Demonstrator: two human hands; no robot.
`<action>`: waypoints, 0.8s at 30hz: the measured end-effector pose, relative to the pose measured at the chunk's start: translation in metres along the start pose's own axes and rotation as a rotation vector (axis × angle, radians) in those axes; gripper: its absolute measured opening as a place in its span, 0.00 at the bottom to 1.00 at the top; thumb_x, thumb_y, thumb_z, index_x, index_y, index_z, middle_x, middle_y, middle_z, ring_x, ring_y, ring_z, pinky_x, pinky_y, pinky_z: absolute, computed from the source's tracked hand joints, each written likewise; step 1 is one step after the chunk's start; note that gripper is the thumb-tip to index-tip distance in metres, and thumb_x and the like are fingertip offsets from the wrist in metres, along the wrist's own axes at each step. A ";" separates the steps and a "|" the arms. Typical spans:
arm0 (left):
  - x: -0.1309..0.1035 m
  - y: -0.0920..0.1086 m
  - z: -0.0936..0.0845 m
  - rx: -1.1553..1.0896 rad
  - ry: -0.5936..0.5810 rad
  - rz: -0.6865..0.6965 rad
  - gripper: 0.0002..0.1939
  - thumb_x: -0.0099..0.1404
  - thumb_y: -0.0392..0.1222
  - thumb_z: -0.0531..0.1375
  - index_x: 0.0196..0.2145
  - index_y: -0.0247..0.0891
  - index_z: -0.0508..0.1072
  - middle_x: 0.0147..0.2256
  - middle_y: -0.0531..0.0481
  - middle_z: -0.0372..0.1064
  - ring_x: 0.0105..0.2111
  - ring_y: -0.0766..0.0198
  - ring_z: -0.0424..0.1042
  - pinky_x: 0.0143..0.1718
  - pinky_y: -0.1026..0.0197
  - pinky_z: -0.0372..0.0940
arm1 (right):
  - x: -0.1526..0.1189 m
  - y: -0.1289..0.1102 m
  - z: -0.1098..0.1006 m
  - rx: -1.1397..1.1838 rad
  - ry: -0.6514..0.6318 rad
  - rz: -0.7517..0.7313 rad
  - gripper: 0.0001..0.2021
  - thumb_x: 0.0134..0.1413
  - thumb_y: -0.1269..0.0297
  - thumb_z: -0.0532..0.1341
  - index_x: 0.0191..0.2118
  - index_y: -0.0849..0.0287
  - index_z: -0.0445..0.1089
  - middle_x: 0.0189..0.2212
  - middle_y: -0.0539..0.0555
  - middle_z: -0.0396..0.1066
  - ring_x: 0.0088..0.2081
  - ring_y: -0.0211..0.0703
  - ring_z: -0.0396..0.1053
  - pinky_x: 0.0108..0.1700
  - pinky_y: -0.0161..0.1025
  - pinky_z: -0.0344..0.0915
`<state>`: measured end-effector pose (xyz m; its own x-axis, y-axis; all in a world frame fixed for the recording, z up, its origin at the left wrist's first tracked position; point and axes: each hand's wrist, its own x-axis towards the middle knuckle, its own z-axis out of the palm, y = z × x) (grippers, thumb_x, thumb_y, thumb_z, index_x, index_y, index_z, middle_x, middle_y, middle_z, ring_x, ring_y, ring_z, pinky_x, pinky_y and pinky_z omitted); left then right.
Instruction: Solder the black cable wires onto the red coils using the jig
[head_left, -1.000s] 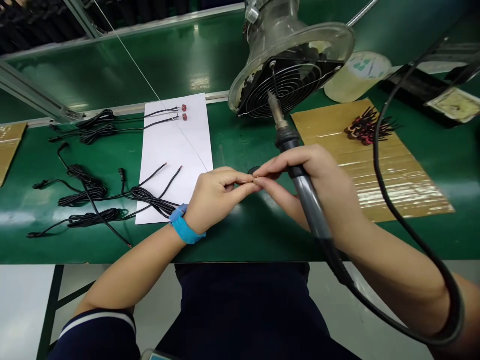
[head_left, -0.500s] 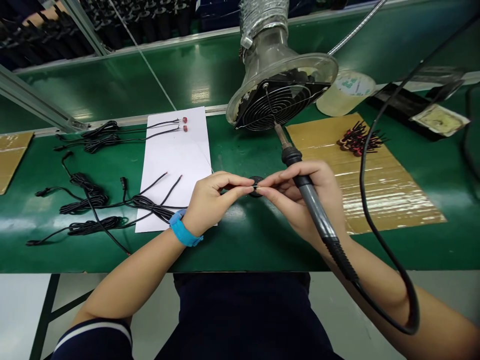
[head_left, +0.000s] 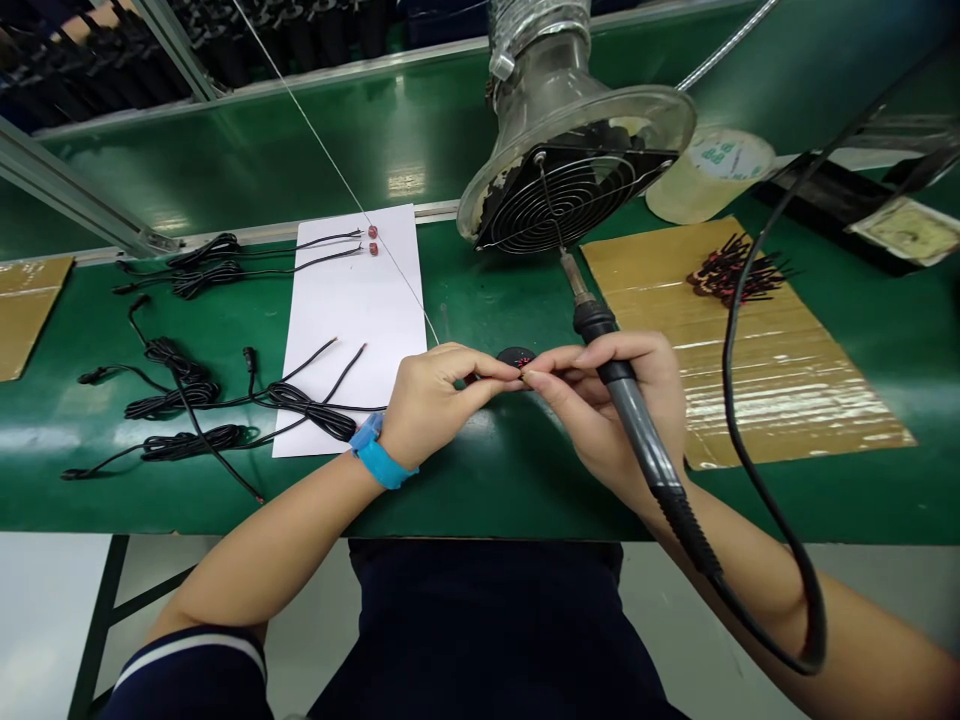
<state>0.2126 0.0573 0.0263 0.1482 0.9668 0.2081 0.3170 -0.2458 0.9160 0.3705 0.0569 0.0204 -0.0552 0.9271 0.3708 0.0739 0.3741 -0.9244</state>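
Iron (head_left: pixel 634 420) in right hand (head_left: pixel 596 425) — cable (head_left: pixel 814 605) overhangs bench edge (head_left: pixel 487 539).

My green bench (head_left: pixel 480 500) is brightly lit, with white glare across the brown sheet (head_left: pixel 750 360) at right. Soft shadow lies below my right grip (head_left: pixel 596 425). The far right corner looks dim, blurred.
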 end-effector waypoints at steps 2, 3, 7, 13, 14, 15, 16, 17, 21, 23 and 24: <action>0.000 0.000 0.002 -0.009 -0.013 0.004 0.04 0.57 0.38 0.63 0.31 0.40 0.78 0.33 0.50 0.76 0.38 0.64 0.73 0.43 0.61 0.67 | 0.000 0.000 0.002 0.065 0.021 0.005 0.16 0.47 0.73 0.63 0.34 0.55 0.53 0.27 0.46 0.71 0.28 0.35 0.72 0.26 0.30 0.70; 0.001 0.001 0.003 -0.022 -0.023 0.001 0.05 0.58 0.39 0.62 0.32 0.40 0.78 0.34 0.50 0.76 0.39 0.63 0.73 0.45 0.61 0.67 | 0.000 0.000 0.002 0.082 0.035 0.008 0.16 0.47 0.73 0.63 0.34 0.55 0.52 0.27 0.45 0.71 0.29 0.35 0.72 0.28 0.31 0.70; 0.002 0.001 0.005 -0.077 -0.092 -0.084 0.07 0.59 0.42 0.61 0.34 0.39 0.78 0.31 0.49 0.75 0.33 0.65 0.73 0.37 0.63 0.68 | -0.001 0.001 0.002 -0.015 0.084 -0.024 0.15 0.47 0.72 0.63 0.34 0.55 0.54 0.27 0.46 0.71 0.30 0.37 0.73 0.30 0.35 0.71; 0.007 0.002 0.002 -0.182 -0.179 -0.278 0.08 0.58 0.42 0.61 0.31 0.35 0.77 0.26 0.50 0.71 0.24 0.70 0.67 0.26 0.67 0.64 | -0.002 0.004 -0.010 -0.373 0.050 -0.175 0.10 0.47 0.72 0.64 0.34 0.53 0.64 0.31 0.48 0.73 0.36 0.42 0.73 0.39 0.41 0.70; 0.008 0.002 0.002 -0.194 -0.174 -0.303 0.08 0.58 0.42 0.61 0.31 0.35 0.77 0.26 0.50 0.72 0.24 0.70 0.67 0.25 0.67 0.63 | -0.001 0.004 -0.012 -0.381 0.040 -0.168 0.10 0.47 0.71 0.64 0.35 0.53 0.65 0.32 0.49 0.73 0.37 0.43 0.73 0.40 0.42 0.70; 0.008 0.002 0.002 -0.202 -0.168 -0.327 0.08 0.57 0.41 0.61 0.31 0.35 0.77 0.25 0.50 0.71 0.24 0.70 0.66 0.25 0.67 0.63 | 0.000 0.004 -0.014 -0.381 0.039 -0.157 0.09 0.48 0.71 0.64 0.35 0.54 0.65 0.33 0.50 0.73 0.37 0.43 0.73 0.40 0.44 0.70; 0.009 0.002 0.003 -0.203 -0.162 -0.351 0.07 0.57 0.41 0.61 0.30 0.35 0.77 0.25 0.50 0.71 0.23 0.70 0.66 0.24 0.66 0.62 | 0.001 0.004 -0.017 -0.381 0.043 -0.148 0.08 0.49 0.71 0.63 0.36 0.55 0.64 0.33 0.51 0.74 0.37 0.44 0.73 0.40 0.45 0.69; 0.010 0.002 0.003 -0.200 -0.153 -0.372 0.07 0.57 0.40 0.61 0.30 0.35 0.77 0.24 0.50 0.71 0.23 0.70 0.65 0.24 0.66 0.62 | 0.002 0.005 -0.020 -0.384 0.043 -0.149 0.08 0.50 0.71 0.62 0.36 0.55 0.64 0.34 0.52 0.74 0.36 0.44 0.73 0.40 0.46 0.69; 0.011 -0.002 0.007 -0.126 -0.095 -0.421 0.07 0.57 0.40 0.61 0.27 0.34 0.77 0.25 0.49 0.72 0.23 0.69 0.65 0.25 0.65 0.62 | -0.002 0.010 -0.036 -0.353 -0.067 -0.254 0.16 0.56 0.74 0.55 0.49 0.52 0.63 0.34 0.52 0.75 0.31 0.38 0.73 0.36 0.40 0.69; 0.011 -0.005 0.009 -0.052 -0.054 -0.425 0.07 0.57 0.40 0.60 0.25 0.35 0.76 0.26 0.50 0.72 0.24 0.69 0.65 0.25 0.65 0.61 | -0.007 0.014 -0.043 -0.374 -0.086 -0.281 0.21 0.55 0.74 0.56 0.55 0.51 0.60 0.32 0.51 0.75 0.29 0.37 0.72 0.33 0.37 0.68; 0.011 -0.007 0.010 -0.014 -0.045 -0.425 0.08 0.57 0.40 0.60 0.25 0.36 0.76 0.26 0.50 0.72 0.24 0.68 0.65 0.25 0.65 0.61 | -0.010 0.015 -0.045 -0.400 -0.063 -0.299 0.23 0.54 0.73 0.57 0.56 0.51 0.60 0.30 0.51 0.74 0.29 0.37 0.72 0.32 0.37 0.67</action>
<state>0.2211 0.0692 0.0186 0.0476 0.9778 -0.2042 0.3463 0.1756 0.9216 0.4175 0.0547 0.0068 -0.1912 0.7792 0.5968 0.4209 0.6144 -0.6673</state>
